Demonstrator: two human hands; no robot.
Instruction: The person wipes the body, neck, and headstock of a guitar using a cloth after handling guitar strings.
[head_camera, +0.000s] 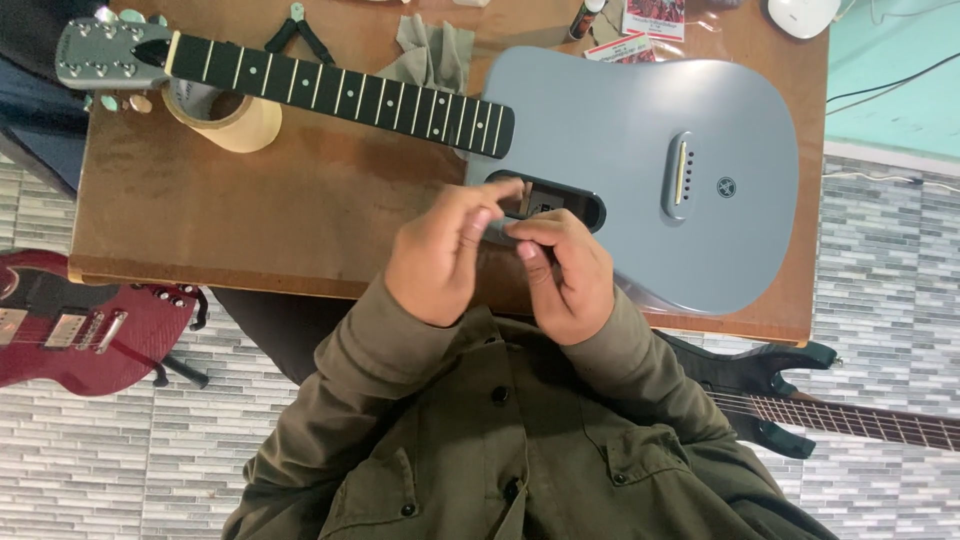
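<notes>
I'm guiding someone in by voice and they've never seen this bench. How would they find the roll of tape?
Start at the brown wooden table with the grey guitar lying across it. Follow its dark neck toward the headstock; the tape roll sits under that end. It is the only tan ring there, lying flat and propping the neck.

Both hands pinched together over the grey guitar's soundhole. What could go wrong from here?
1. Whatever the left hand and right hand pinch is too small to make out; dropped, it could fall into the dark oval soundhole of the matte grey acoustic guitar.
2. The guitar's neck rests on a tan tape roll; it may roll.
</notes>
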